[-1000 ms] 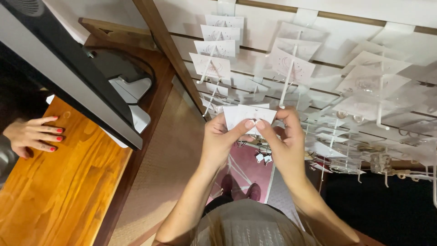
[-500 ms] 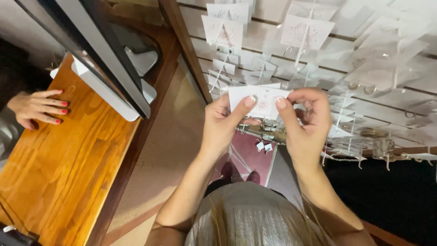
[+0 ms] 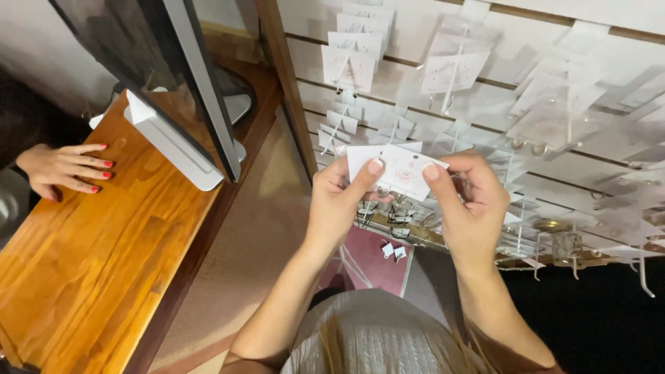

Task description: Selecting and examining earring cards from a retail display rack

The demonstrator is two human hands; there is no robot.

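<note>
Overhead, a person's left hand (image 3: 341, 204) and right hand (image 3: 470, 201) pinch a small white paper display card (image 3: 393, 168) with a punched hang-hole between them, in front of a white slatted wall panel (image 3: 609, 138) hung with rows of similar white cards on metal pegs (image 3: 350, 69).

The left hand is closed on the card's lower left part, thumb pressed flat on its face and fingers curled behind. The right hand grips the right edge, thumb on the front near the hang-hole, the remaining fingers folded behind. The card sits level between the two thumbs, just above both palms and well below the top rows of hung cards. Something small may be fixed under the card, though it is too blurred to tell.

Handling a card like this well seems to call for a light pinch at the edges, so the thin paper stays flat, and for keeping the hang-hole clear of the thumb.

To the left, a wooden plank counter (image 3: 90, 263) carries a silver-backed flat monitor on a stand (image 3: 173, 104). Another person's hand with red-painted nails (image 3: 66, 170) rests flat on that counter, well apart from the card. Below the hands, a pink mat (image 3: 367, 266) lies on the floor.
</note>
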